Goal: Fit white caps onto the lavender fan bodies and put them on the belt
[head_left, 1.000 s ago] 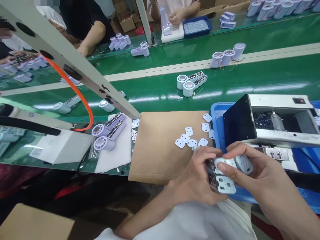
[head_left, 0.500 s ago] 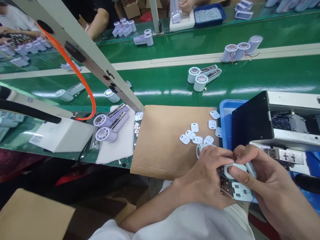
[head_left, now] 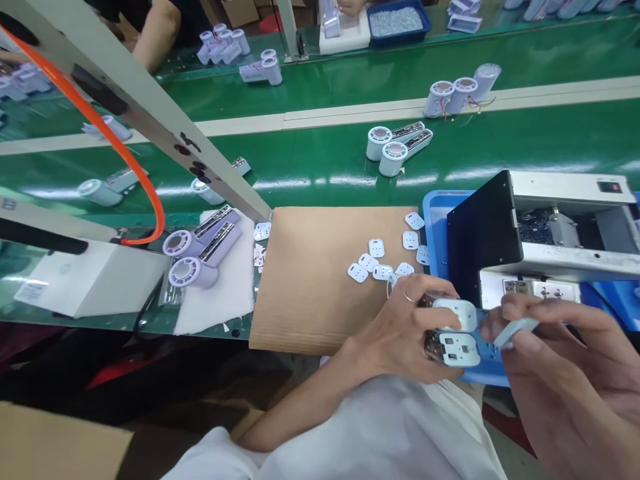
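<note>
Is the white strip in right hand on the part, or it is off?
Off: the right hand holds the white strip apart from the part in the left hand.

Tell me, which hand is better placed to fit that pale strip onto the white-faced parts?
Probably the right hand: its fingers pinch the pale strip, while the left hand is occupied gripping the white-faced metal parts.

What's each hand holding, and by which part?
Left hand grips a white-plated metal socket unit by its left edge; right hand pinches a pale strip at mid-length.
</note>
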`<state>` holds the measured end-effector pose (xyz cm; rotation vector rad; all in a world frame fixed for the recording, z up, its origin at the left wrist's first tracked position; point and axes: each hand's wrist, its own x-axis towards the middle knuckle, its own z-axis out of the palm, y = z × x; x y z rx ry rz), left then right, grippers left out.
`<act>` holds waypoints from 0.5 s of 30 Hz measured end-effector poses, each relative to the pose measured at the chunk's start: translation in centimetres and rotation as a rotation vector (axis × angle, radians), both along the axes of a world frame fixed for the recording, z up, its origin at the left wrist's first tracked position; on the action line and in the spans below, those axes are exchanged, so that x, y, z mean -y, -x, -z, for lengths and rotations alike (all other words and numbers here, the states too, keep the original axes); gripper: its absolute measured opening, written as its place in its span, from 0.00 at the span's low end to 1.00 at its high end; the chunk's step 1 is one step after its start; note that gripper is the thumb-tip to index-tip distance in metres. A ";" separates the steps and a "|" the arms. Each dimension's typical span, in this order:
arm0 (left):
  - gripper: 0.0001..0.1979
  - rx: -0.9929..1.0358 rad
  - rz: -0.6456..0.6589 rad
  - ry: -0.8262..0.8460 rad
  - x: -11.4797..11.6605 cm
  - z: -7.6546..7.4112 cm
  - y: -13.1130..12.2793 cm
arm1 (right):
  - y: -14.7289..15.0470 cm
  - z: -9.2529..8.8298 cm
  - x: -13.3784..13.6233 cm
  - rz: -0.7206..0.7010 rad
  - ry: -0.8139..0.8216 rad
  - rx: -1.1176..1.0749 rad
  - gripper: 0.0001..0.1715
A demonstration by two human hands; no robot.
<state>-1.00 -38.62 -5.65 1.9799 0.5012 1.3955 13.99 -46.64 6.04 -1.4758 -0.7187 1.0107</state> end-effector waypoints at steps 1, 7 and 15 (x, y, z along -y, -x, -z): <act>0.39 0.003 -0.017 -0.013 0.0 -0.1 -0.1 | -0.2 -0.1 0.5 0.034 0.036 0.045 0.28; 0.42 0.000 -0.046 0.020 0.3 0.0 -0.4 | -0.1 -0.6 1.3 -0.025 0.077 0.255 0.28; 0.49 0.000 0.055 -0.008 -0.2 1.4 -0.4 | 0.2 0.1 0.8 -0.239 0.190 0.111 0.33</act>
